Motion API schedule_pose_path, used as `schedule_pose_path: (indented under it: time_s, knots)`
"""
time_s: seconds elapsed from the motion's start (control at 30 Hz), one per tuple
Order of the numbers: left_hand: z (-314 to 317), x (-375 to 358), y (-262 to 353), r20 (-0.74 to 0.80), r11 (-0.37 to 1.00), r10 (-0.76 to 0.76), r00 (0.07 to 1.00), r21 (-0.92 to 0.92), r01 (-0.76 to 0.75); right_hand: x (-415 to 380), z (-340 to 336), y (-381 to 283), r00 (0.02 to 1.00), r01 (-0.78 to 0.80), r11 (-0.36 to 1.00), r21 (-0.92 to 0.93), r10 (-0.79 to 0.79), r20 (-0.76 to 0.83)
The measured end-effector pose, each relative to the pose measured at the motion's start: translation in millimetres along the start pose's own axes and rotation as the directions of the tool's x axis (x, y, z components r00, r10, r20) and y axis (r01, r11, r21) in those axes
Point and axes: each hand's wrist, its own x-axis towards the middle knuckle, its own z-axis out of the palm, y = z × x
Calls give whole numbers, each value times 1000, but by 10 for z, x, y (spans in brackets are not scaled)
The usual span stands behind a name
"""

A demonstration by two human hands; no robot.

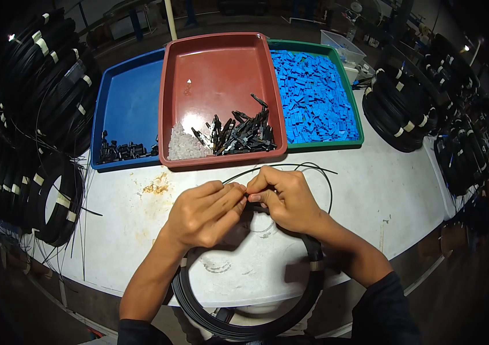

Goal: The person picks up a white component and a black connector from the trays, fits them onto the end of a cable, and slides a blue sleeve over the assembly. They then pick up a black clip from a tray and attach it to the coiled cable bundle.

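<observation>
My left hand (207,213) and my right hand (282,198) meet over the table, both closed in a pinch. Their fingertips come together on something small and dark, mostly hidden by the fingers. Below them a coil of black cable (244,332) lies partly on the table and hangs over its front edge, bound with pale tape (317,265). A loose cable end (319,169) stretches right behind my hands. Another stretch of cable loops round beside my right hand.
A red tray (221,49) holds clear small parts (187,145) and black pieces (244,135). Left of it is a blue tray (132,86) with black parts; right, a green tray (355,123) of blue pieces (313,98). Cable coils (54,201) stack on both sides.
</observation>
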Motion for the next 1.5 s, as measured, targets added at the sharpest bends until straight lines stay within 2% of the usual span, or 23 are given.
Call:
schedule_pose_path:
  time_s: [0.07,0.1,0.17,0.2,0.27,0.3,0.33,0.37,0.4,0.43,0.47,0.53,0.6,0.7,0.73,0.77,0.8,0.87,0.93,1.0,1.07,1.2,1.5]
  knots:
    - [26,-46,-28,-27,1000,-21,999,-24,21,11,-21,-17,987,159,977,-140,-159,14]
    - [27,-67,-20,-9,987,-127,992,-99,125,11,-17,14,987,161,977,-140,-160,17]
    - [8,-51,10,29,892,-354,935,-291,346,6,-5,101,873,470,786,-401,-481,80]
    - [6,-51,39,29,892,-353,935,-291,346,9,-8,93,873,470,786,-401,-481,80]
    - [7,-63,110,220,491,-708,672,-531,691,24,-16,39,758,603,606,-519,-637,138]
    - [27,-60,139,268,366,-755,598,-584,724,14,-15,9,758,604,593,-533,-633,155]
    - [24,-50,138,269,365,-755,598,-585,724,-4,2,22,759,603,593,-534,-632,155]
    - [16,-31,132,161,659,-613,774,-437,612,-25,26,47,828,526,691,-495,-551,110]
    - [14,-14,116,100,874,-408,907,-244,420,-37,42,60,886,437,778,-450,-459,67]
    - [81,-56,60,19,958,-220,975,-186,219,-41,44,37,922,363,839,-405,-385,29]
    - [69,-42,59,20,958,-219,976,-187,219,-43,58,39,923,362,840,-404,-385,27]
    - [26,-8,58,25,996,28,999,89,-30,-31,87,54,974,191,969,-157,-208,-96]
    - [29,-46,24,29,998,24,999,59,-25,-17,50,36,978,181,975,-129,-193,-85]
    - [84,-74,-27,-33,969,-191,981,-167,183,-5,-20,-42,994,113,980,-163,-112,12]
    - [69,-64,-7,-34,969,-191,981,-167,183,6,-22,-14,976,212,948,-239,-216,10]
    - [39,-45,27,-13,926,-326,945,-206,316,14,-22,5,948,306,899,-312,-318,16]
    - [19,-34,44,13,864,-452,892,-242,441,15,-28,12,948,308,899,-312,-319,15]
    - [48,-91,17,5,850,-464,886,-280,446,15,-55,24,930,335,853,-400,-367,-3]
    - [83,-80,65,-9,638,-672,740,-515,573,26,-46,49,912,367,828,-425,-409,-9]
    - [102,-150,33,21,646,-640,768,-526,553,27,-17,78,893,397,801,-448,-450,-15]
    - [95,-141,41,90,607,-668,738,-508,611,1,15,95,894,391,812,-433,-448,-32]
    - [115,-157,21,61,635,-645,762,-513,578,17,-23,103,899,383,824,-418,-436,-35]
    - [140,-150,85,13,621,-658,753,-556,552,26,18,115,818,496,742,-452,-573,-43]
